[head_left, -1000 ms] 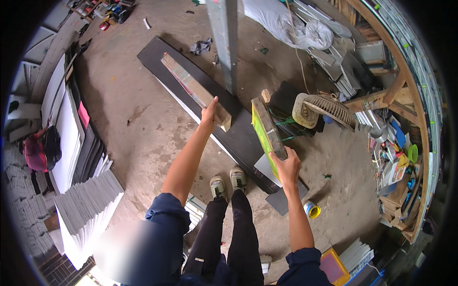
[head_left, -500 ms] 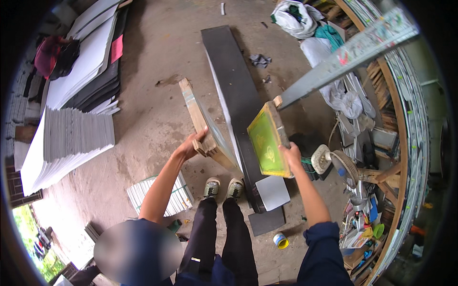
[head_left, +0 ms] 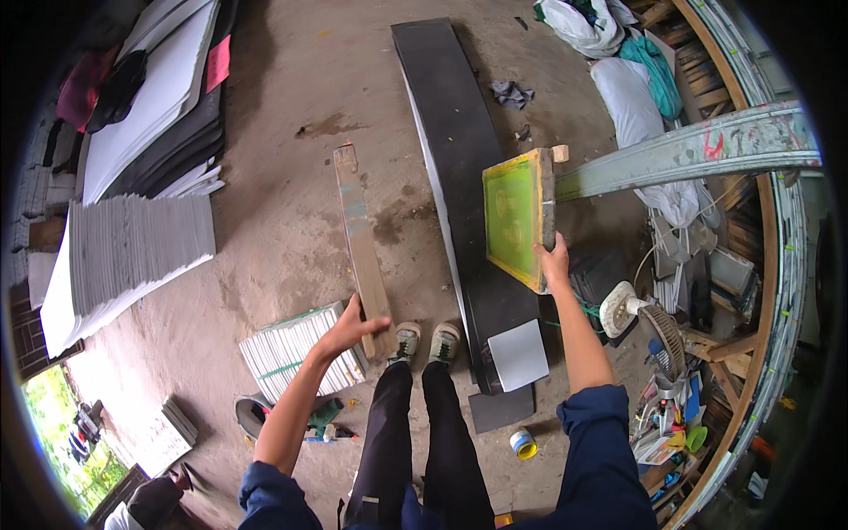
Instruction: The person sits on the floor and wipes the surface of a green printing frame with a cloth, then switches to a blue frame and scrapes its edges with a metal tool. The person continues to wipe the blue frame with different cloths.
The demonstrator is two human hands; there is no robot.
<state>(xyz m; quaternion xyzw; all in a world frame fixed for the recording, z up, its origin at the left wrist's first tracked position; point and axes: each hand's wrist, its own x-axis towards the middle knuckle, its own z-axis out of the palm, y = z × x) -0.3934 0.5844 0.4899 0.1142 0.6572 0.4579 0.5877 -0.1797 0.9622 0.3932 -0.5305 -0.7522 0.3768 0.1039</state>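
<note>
My left hand is closed around the near end of a wooden screen-printing frame, which is turned so that mostly its long bare-wood edge faces me. In my right hand is a second screen-printing frame, with yellow-green mesh and a faint round design. My fingers grip its near right wooden edge, and its face tilts toward the left. A small wood block shows at its far corner, beside a grey beam. The two frames are apart, both held above the floor.
A long black board lies ahead, with a white sheet at its near end. Bundled white strips and stacked sheets are on the left. A fan, paint can and sacks stand right.
The left frame has turned from showing part of its face to nearly edge-on. The right frame has tilted more upright and shifted slightly right and away. The whole view has also shifted.
</note>
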